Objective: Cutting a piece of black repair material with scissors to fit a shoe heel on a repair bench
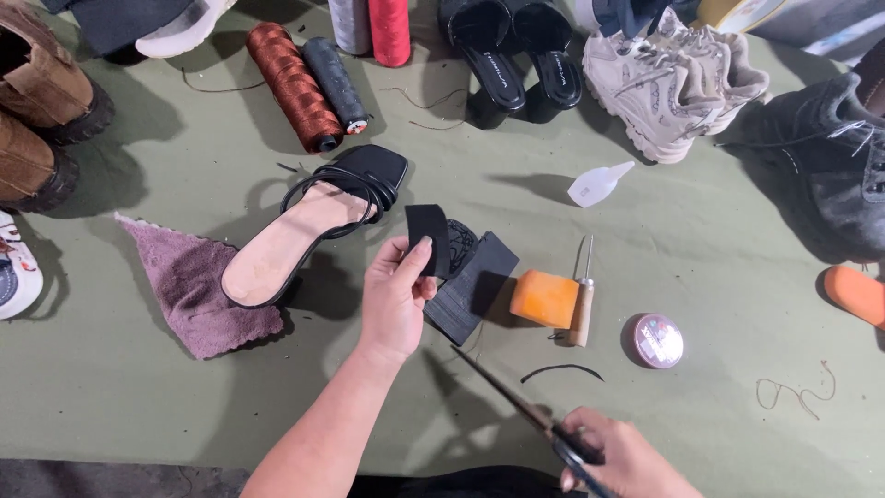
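Now my left hand [395, 295] pinches a black rubber piece [428, 238] upright above the worktop [719, 267], just beside the strappy sandal [309, 226]; my right hand [622, 456] grips closed scissors [516, 401] nearer me

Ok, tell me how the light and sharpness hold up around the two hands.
Head view: light falls from above, soft shadows spreading beneath the left hand and black piece; the table shows no glare; the right hand and scissors look slightly motion-blurred near the frame's bottom edge.

Left hand [395, 295] raised, right hand [619, 452] low
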